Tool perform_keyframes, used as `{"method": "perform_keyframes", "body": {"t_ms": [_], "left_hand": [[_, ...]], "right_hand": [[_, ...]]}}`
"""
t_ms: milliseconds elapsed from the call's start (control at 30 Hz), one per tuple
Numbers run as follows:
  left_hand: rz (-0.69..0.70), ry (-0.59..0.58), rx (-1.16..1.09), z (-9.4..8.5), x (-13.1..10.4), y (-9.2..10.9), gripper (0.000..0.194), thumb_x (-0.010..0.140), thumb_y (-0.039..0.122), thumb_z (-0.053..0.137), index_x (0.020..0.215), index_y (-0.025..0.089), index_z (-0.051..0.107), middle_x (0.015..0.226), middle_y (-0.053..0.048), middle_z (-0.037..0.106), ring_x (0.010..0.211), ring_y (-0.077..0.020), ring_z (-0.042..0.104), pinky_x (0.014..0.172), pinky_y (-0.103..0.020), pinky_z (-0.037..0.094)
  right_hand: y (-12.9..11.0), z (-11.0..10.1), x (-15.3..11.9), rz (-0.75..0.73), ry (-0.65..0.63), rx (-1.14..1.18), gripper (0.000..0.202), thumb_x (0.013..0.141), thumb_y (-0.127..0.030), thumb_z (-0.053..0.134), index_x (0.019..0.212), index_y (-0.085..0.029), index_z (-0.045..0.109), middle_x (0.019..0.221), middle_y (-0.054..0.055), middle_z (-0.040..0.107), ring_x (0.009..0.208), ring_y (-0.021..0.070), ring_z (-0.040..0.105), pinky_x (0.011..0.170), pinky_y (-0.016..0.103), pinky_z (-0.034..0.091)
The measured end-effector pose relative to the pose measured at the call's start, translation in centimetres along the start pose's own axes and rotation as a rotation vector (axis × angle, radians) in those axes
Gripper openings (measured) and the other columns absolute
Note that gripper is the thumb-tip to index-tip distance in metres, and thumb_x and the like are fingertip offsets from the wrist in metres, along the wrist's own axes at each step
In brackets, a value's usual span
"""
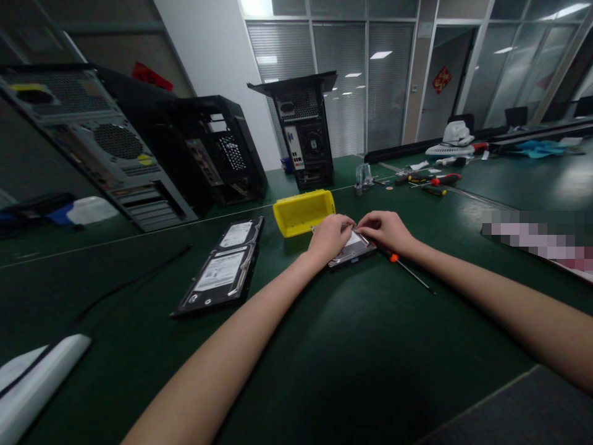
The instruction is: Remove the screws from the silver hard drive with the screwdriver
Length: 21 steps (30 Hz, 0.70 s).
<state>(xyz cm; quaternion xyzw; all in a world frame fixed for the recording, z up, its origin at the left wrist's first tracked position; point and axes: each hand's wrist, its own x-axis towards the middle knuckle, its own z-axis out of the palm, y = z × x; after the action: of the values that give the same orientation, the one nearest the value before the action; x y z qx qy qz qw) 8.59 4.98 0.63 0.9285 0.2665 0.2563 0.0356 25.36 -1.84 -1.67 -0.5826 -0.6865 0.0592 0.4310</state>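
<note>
A hard drive (354,250) with a pale label lies flat on the green table, partly covered by both hands. My left hand (332,236) rests on its far left side, fingers curled over it. My right hand (383,230) is at the drive's far right edge, thumb and fingertips pinched together; anything between them is too small to make out. The fingertips of both hands nearly meet. Beside my right hand lies a screwdriver (414,274) with an orange-red collar, its handle partly under the hand. Just behind my left hand is a yellow bin (303,213), its opening facing me.
Hard drives (222,269) lie end to end on the left. Computer cases (139,142) stand behind them, another case (306,136) at the back. Hand tools (430,179) lie at the back right. A black cable (134,278) and a white object (41,383) are at the left.
</note>
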Motion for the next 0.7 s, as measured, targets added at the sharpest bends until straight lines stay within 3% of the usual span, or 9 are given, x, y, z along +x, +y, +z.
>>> {"method": "perform_keyframes", "body": {"t_ms": [700], "left_hand": [[-0.007, -0.020, -0.022, -0.29, 0.07, 0.26, 0.025, 0.088, 0.024, 0.048, 0.098, 0.018, 0.070, 0.102, -0.008, 0.069, 0.095, -0.0207, 0.062, 0.084, -0.032, 0.049]], "right_hand": [[-0.51, -0.87, -0.12, -0.088, -0.088, -0.017, 0.027, 0.084, -0.029, 0.055, 0.097, -0.014, 0.073, 0.095, 0.006, 0.065, 0.084, 0.0133, 0.060, 0.078, 0.026, 0.046]]}}
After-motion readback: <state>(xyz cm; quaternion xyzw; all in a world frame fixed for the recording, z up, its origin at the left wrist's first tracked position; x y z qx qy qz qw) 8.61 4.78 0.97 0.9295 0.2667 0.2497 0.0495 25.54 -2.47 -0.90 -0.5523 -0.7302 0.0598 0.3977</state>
